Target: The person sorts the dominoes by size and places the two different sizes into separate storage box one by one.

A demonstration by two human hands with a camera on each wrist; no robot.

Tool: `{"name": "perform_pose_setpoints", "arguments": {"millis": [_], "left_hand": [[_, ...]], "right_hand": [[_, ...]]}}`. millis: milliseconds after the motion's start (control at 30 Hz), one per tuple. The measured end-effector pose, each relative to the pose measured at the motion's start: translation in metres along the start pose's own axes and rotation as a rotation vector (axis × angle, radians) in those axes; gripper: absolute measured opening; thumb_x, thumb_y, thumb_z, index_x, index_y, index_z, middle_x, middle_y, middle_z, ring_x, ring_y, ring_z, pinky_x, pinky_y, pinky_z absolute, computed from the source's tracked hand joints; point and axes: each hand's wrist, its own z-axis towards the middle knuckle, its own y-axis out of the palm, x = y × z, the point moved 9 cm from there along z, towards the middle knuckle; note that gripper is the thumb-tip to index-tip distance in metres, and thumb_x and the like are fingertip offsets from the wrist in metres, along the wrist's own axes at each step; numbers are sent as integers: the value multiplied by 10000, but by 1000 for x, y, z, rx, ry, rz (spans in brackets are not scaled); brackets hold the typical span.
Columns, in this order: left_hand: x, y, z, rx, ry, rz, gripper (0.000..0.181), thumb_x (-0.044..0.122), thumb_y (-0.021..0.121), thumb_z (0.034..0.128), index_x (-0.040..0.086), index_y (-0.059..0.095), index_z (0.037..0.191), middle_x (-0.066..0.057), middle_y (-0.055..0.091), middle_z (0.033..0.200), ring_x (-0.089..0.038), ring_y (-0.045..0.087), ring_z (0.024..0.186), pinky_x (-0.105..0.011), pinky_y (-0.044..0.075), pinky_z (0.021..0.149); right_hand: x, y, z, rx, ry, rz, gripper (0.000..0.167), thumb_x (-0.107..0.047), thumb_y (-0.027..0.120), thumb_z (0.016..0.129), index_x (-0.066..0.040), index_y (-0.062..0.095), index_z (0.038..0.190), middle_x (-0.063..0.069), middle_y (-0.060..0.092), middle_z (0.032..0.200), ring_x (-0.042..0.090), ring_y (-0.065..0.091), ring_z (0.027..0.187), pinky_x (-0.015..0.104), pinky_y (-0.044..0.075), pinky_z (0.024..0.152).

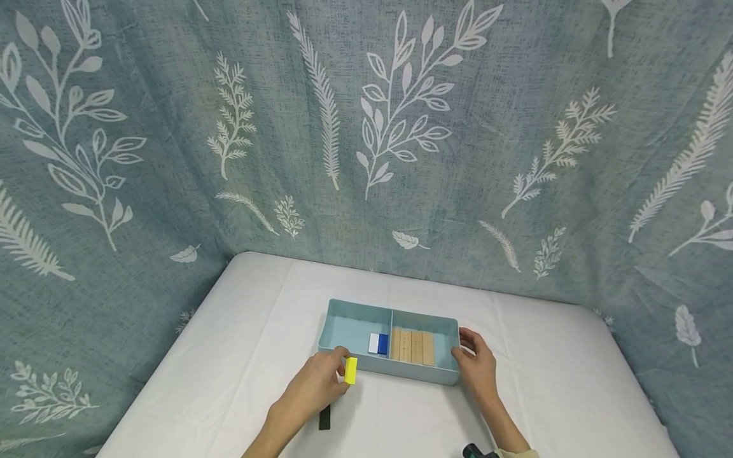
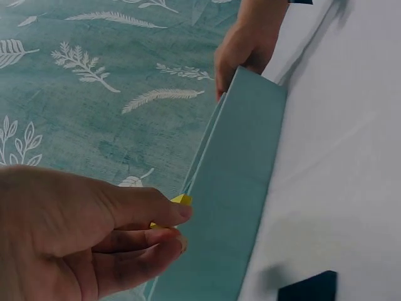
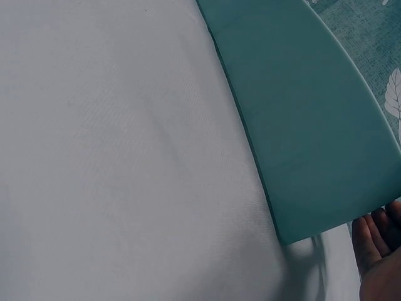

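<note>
My left hand (image 1: 314, 383) pinches a small yellow block (image 1: 351, 371) between thumb and fingers, just in front of the near wall of a blue-green box. That divided box (image 1: 412, 371) stands on the white cloth. At its right end, my right hand (image 1: 480, 367) grips the wall, thumb at the rim and fingers along the outside. In the left compartment, against the divider, lies a blue-and-white eraser-like block (image 1: 378, 343). Several wooden blocks (image 1: 417, 348) lie side by side in the right compartment. In the left wrist view, the yellow block (image 2: 182, 200) is mostly hidden by fingers.
A dark flat strip (image 1: 324, 418) lies on the white-covered table (image 1: 229, 356) beneath the left hand. Near the right forearm is a dark cylindrical object (image 1: 472, 451), cut off by the frame's bottom edge. A leaf-patterned curtain (image 1: 343, 127) rises behind the table.
</note>
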Motion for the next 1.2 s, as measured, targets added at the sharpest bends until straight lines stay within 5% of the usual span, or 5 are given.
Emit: {"name": "perform_pose_setpoints", "arguments": {"millis": [167,267,500,933,1200], "left_hand": [[5,-12,10,29,30,33,437,-40,793,759,-66,616,1158,-52,643,820,-76,506,632,-161,468,525],[8,-16,17,29,29,27,443,-60,779,756,-63,618,1169,-55,645,827,-87,513,642,-168,471,518],[7,-20,36,36,13,1,450,-33,780,763,-52,624,1185,-85,669,858,-100,548,674,-186,481,512],[-8,-14,70,2,23,-26,436,16,795,781,-42,640,1184,-77,675,838,-103,576,661,-207,501,527],[-25,1,86,-57,15,-30,441,48,821,782,-61,643,1170,-79,671,840,-94,555,610,-216,493,519]], "right_hand": [[1,0,-1,-7,-5,10,462,41,573,895,75,494,1349,258,545,1320,375,540,1222,253,500,981],[1,1,0,-10,-5,10,463,41,570,896,74,492,1351,258,543,1322,375,538,1225,409,482,1018],[2,0,1,-7,0,10,468,44,571,892,76,490,1352,261,540,1324,377,535,1229,430,476,1027],[1,0,1,-1,-1,-6,466,33,578,903,66,487,1358,251,537,1334,370,535,1231,438,472,1037],[1,0,0,1,5,-7,466,27,580,901,61,490,1357,246,542,1330,366,536,1230,432,475,1035]]}}
